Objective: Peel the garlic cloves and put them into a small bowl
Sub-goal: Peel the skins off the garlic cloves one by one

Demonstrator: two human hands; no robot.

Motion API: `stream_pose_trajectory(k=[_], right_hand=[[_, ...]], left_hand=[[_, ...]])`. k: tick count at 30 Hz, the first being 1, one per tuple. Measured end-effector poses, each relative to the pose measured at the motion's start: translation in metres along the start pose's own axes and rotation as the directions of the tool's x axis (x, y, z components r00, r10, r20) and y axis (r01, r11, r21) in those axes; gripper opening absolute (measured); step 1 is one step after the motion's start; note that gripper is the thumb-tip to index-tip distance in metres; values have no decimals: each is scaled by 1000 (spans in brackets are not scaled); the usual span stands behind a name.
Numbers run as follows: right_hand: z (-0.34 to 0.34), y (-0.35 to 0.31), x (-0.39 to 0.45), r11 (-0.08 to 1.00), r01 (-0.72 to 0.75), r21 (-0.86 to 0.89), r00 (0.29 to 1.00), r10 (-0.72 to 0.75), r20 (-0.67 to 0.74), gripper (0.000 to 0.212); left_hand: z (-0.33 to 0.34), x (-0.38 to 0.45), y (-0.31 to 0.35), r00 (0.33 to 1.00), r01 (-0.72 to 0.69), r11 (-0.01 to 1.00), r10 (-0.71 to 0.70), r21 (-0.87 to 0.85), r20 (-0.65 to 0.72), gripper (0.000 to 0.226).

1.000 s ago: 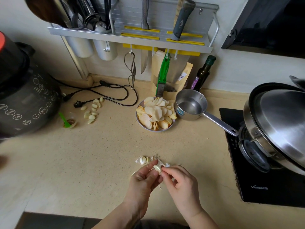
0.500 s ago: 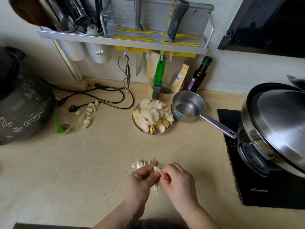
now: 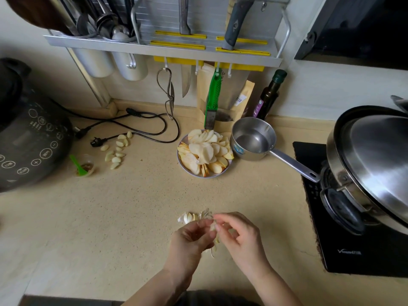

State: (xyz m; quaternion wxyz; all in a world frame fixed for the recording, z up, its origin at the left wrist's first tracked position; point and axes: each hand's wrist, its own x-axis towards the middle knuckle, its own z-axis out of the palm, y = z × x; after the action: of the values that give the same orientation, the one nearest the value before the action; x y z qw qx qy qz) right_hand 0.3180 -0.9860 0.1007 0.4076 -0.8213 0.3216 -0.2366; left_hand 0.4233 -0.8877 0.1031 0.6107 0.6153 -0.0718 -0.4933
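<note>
Midway, I'd judge: approx a dozen peeled cloves lie loose near the counter's back-left, none in a small bowl yet, w/ left hand & right hand both pinching one half-skinned clove near the front edge, unpeeled cloves just behind.

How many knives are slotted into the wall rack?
2: a steel-handled knife in the left slots and a grey-handled knife in the right slots. None looks hidden, though the frame crops both handle tops.
</note>
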Motion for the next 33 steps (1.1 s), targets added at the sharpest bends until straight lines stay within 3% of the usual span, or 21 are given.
stream_pose_trajectory(k=[4, 8, 10, 14, 21, 33], right_hand=[[0, 2, -1, 1000, -6, 19, 1000, 6, -4, 14], [0, 0, -3, 997, -23, 67, 1000, 23, 5, 17], [2, -2, -3, 999, -20, 42, 1000, 20, 11, 15], [2, -7, -3, 999, 19, -30, 1000, -19, 14, 8], [7, -19, 3, 955, 99, -281, 995, -89, 47, 17], [10, -18, 2, 939, 38, -343, 999, -32, 24, 25]], left_hand=[[-4, 2, -1, 997, 28, 998, -32, -60, -71, 31], [-5, 5, 1, 986, 148, 907, -164, -394, -8, 21], [-6, 5, 2, 980, 183, 871, -200, -457, 11, 18], [-7, 6, 2, 978, 197, 881, -209, -431, 19, 19], [-11, 10, -2, 980, 171, 914, -197, -367, -34, 34], [-12, 10, -3, 981, 171, 927, -190, -334, -25, 28]])
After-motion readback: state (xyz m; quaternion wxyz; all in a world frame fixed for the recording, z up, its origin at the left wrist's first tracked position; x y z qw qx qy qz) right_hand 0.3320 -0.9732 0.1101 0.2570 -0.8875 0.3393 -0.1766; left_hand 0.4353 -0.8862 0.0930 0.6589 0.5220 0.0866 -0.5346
